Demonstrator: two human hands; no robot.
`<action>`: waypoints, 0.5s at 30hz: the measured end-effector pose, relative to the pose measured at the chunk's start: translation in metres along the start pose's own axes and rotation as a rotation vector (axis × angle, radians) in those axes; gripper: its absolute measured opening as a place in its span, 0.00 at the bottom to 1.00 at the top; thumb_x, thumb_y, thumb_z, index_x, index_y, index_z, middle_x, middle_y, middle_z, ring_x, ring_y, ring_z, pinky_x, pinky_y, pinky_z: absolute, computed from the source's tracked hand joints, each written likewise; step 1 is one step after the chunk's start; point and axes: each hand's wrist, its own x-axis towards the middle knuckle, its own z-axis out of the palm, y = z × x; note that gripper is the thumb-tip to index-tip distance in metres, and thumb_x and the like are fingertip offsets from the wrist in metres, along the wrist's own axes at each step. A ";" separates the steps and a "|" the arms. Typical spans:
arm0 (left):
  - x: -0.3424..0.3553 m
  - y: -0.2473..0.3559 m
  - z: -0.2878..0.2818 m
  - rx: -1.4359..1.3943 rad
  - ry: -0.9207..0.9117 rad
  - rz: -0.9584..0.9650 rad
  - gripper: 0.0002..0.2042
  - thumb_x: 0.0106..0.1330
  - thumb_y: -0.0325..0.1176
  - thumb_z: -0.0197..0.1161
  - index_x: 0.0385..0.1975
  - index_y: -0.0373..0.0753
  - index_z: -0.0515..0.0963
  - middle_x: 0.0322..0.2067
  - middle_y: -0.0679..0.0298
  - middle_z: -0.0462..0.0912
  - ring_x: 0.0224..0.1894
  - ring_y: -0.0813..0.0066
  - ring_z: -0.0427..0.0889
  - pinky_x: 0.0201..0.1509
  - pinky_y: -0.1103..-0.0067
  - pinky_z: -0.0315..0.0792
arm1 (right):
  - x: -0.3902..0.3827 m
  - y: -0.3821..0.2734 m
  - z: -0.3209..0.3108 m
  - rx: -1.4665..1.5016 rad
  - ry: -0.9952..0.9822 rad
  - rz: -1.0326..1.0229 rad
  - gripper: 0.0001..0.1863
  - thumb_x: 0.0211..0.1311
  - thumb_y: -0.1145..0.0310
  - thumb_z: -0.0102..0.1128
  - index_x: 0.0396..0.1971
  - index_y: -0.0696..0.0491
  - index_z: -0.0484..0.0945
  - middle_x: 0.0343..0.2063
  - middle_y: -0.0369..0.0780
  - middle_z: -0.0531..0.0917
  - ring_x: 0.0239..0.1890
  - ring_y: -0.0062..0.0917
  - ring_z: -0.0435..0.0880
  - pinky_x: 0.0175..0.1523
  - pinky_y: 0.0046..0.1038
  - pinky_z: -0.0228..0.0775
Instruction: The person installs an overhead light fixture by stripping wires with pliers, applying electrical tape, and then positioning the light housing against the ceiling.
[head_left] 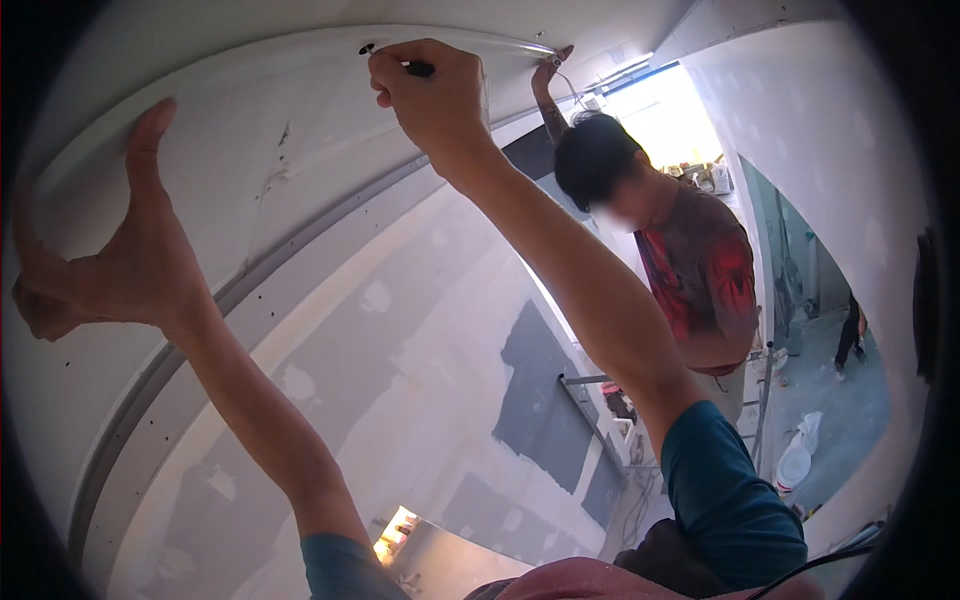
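Observation:
Both my arms reach up to a pale board [230, 130] along the ceiling. My right hand [435, 100] is closed around a small tool with a black handle [420, 69], perhaps a screwdriver. Its thin shaft points at a small dark round spot [366, 48] on the board; whether it touches is not clear. My left hand [125, 260] is raised at the board's left side, thumb up and fingers apart, holding nothing. Whether it presses on the board I cannot tell. A long, shiny white strip [500, 42] runs along the ceiling beyond my right hand.
A co-worker [690, 260] stands to the right, one raised hand [553, 70] at the strip's far end. Below are a patched grey-white wall [380, 330], a metal ladder [765, 400] and a white bag [797, 455] on the floor. Another person's leg [850, 335] shows farther off.

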 end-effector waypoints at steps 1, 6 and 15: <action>0.001 0.000 0.000 -0.007 0.009 0.005 0.45 0.37 0.75 0.78 0.51 0.47 0.81 0.54 0.65 0.77 0.61 0.65 0.59 0.51 0.63 0.57 | -0.001 0.001 0.001 0.001 0.000 0.001 0.11 0.61 0.66 0.65 0.33 0.59 0.88 0.21 0.39 0.87 0.23 0.23 0.86 0.35 0.28 0.78; -0.003 -0.007 0.000 0.043 -0.022 0.024 0.45 0.38 0.75 0.77 0.52 0.47 0.80 0.54 0.66 0.76 0.60 0.67 0.59 0.51 0.64 0.57 | -0.003 0.007 0.006 0.065 -0.002 -0.099 0.10 0.62 0.67 0.68 0.35 0.59 0.88 0.22 0.39 0.87 0.24 0.22 0.85 0.36 0.28 0.78; 0.007 -0.002 0.003 0.026 -0.006 0.104 0.45 0.38 0.75 0.77 0.49 0.44 0.79 0.52 0.64 0.76 0.58 0.67 0.60 0.48 0.71 0.60 | 0.017 0.058 -0.032 0.050 0.082 -0.272 0.09 0.64 0.65 0.70 0.36 0.55 0.88 0.25 0.38 0.87 0.28 0.22 0.83 0.38 0.28 0.75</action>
